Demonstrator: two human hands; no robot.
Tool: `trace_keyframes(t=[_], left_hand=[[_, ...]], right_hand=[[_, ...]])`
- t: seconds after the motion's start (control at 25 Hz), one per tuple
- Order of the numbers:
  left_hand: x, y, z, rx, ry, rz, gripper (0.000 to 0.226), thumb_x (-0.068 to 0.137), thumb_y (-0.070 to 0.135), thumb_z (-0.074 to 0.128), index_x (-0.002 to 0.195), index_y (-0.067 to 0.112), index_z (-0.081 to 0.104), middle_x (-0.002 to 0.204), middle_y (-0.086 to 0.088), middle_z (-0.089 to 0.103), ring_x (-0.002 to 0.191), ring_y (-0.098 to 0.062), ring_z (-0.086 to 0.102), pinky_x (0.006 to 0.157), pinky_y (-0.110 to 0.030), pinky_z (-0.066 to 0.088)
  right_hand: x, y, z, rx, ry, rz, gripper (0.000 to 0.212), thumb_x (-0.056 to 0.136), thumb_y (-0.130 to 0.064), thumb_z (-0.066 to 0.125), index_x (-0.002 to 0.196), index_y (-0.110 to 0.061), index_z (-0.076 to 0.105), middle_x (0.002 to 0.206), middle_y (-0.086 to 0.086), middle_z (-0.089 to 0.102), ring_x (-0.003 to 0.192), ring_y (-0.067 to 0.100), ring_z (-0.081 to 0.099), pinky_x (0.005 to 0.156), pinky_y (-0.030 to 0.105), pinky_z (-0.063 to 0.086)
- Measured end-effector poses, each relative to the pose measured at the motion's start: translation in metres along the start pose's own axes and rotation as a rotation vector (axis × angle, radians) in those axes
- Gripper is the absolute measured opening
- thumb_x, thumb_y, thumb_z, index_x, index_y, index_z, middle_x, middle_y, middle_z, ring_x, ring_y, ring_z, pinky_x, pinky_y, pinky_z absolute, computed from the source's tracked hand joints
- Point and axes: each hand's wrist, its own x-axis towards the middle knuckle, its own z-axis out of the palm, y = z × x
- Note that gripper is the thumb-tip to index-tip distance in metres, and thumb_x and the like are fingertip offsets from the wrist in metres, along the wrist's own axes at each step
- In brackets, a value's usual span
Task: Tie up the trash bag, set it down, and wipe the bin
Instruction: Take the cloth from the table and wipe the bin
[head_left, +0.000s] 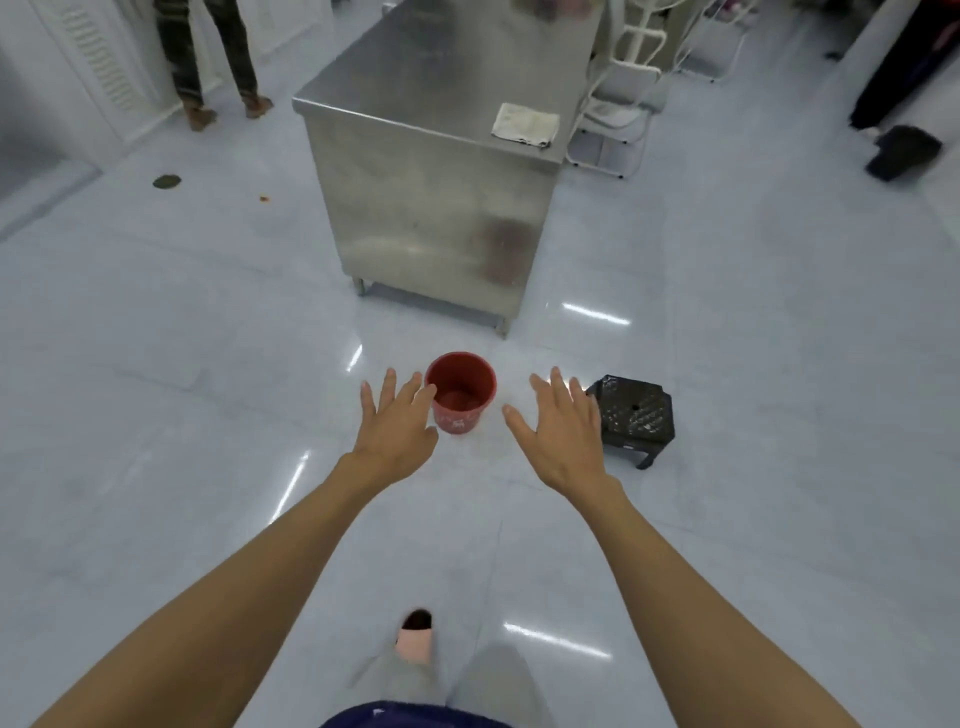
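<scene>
Hands first: I have both of them out in front of me over the pale glossy floor (182, 415), palms down, fingers spread wide, holding nothing. My left hand (397, 423) sits just left of the red bin (461, 392), its fingertips overlapping the bin's rim from this angle; whether they actually touch it I cannot tell. My right hand (563, 434) is off to the right of the bin with a clear strip of floor between them.

I see the bin standing upright on the floor, open at the top, its red inside bare with no bag lining it. White markings show on its near wall, too small for me to read. Just right of my right hand stands a low black stool (634, 413) with a patterned top, partly hidden behind my fingers.

Beyond the bin is a steel cabinet (431, 192), and on its top near the right corner lies a folded pale cloth (525, 123). White chairs (621, 88) stand behind its right side. At upper left I can see another person's legs (208, 57) by a white louvred door. A dark heap (904, 151) lies on the floor at far right; I cannot make out what it is
</scene>
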Motion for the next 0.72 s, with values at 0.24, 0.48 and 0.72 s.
trace_keyframes(t=[0.24, 0.48, 0.72], left_hand=[[0.158, 0.068, -0.021, -0.057, 0.005, 0.073, 0.054, 0.1, 0.025, 0.048, 0.151, 0.018, 0.03, 0.164, -0.007, 0.019, 0.153, -0.034, 0.003, 0.121, -0.055, -0.001], [0.301, 0.127, -0.027, -0.209, 0.044, -0.077, 0.056, 0.099, 0.02, 0.047, 0.152, 0.016, 0.03, 0.164, -0.008, 0.018, 0.153, -0.033, 0.002, 0.123, -0.053, 0.0], [0.434, 0.152, -0.047, -0.272, 0.081, -0.162, 0.055, 0.099, 0.018, 0.048, 0.151, 0.011, 0.032, 0.161, -0.009, 0.023, 0.152, -0.032, 0.008, 0.122, -0.052, 0.004]], right_hand=[[0.137, 0.062, -0.057, -0.015, 0.049, 0.045, 0.068, 0.1, -0.062, 0.033, 0.156, -0.024, 0.025, 0.168, 0.006, 0.009, 0.155, 0.028, 0.001, 0.125, 0.049, 0.001], [0.286, 0.124, -0.111, -0.017, -0.029, -0.044, 0.065, 0.1, -0.061, 0.033, 0.155, -0.026, 0.027, 0.168, 0.004, 0.008, 0.155, 0.025, -0.001, 0.126, 0.048, -0.002], [0.453, 0.15, -0.154, -0.054, -0.089, -0.15, 0.064, 0.101, -0.058, 0.036, 0.155, -0.024, 0.028, 0.167, 0.005, 0.01, 0.155, 0.025, 0.001, 0.125, 0.047, -0.002]])
